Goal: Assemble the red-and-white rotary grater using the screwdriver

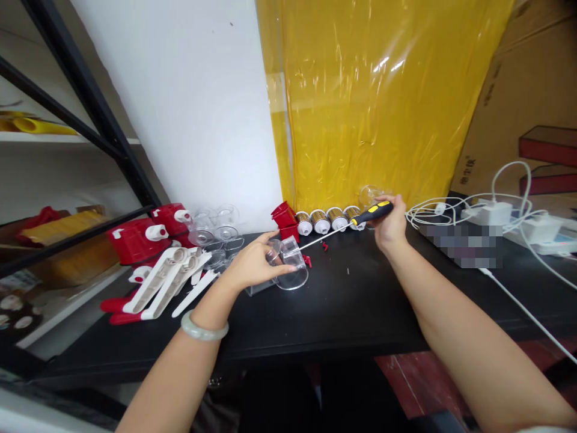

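My left hand (258, 263) is closed around a clear plastic part (292, 272) with a round flange, held just above the black table. In my right hand (391, 225) is a screwdriver (373, 213) with a black and yellow handle. Its long thin shaft slants down to the left, and the tip meets the clear part at its upper right side. Whether a screw sits at the tip, I cannot make out. Small red pieces (307, 260) lie beside the clear part. Behind it stand red plastic parts (285, 220).
Several patterned cylinders (320, 221) line the wall. To the left are red housings (139, 239), white levers (170, 282) and more clear parts (216, 225). White cables (435, 207), chargers (494, 211) and a dark device (460, 243) occupy the right. A black shelf frame (90, 90) rises at left.
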A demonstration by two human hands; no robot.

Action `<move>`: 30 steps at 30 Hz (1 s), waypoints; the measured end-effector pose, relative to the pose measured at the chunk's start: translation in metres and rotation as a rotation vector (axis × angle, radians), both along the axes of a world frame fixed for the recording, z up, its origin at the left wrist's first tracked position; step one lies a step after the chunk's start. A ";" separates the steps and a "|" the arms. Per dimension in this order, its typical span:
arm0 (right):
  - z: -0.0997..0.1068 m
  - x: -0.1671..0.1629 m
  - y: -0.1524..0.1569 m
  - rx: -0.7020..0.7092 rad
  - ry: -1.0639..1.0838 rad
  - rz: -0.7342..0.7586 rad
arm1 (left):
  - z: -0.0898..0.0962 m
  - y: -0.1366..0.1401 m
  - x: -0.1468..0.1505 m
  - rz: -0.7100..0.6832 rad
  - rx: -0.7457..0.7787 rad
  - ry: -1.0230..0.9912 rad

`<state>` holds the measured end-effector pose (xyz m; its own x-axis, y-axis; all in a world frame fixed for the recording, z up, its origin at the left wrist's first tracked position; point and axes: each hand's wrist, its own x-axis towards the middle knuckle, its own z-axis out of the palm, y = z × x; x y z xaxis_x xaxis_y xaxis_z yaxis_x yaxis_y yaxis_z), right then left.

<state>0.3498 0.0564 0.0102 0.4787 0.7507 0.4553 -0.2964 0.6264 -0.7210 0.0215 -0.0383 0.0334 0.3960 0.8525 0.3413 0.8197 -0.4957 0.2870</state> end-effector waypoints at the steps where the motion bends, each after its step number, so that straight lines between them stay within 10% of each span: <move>1: 0.000 -0.001 -0.001 0.005 0.021 0.042 | 0.000 0.000 0.000 0.001 -0.005 -0.002; 25: 0.003 -0.001 -0.005 -0.068 -0.089 -0.189 | 0.003 -0.004 0.006 0.005 -0.020 -0.025; 30: 0.003 -0.002 -0.007 -0.035 -0.011 0.008 | 0.002 -0.004 0.005 0.018 -0.016 -0.018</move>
<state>0.3478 0.0491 0.0131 0.4676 0.7701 0.4340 -0.2932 0.5983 -0.7457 0.0269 -0.0421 0.0358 0.3745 0.8648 0.3345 0.8231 -0.4762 0.3095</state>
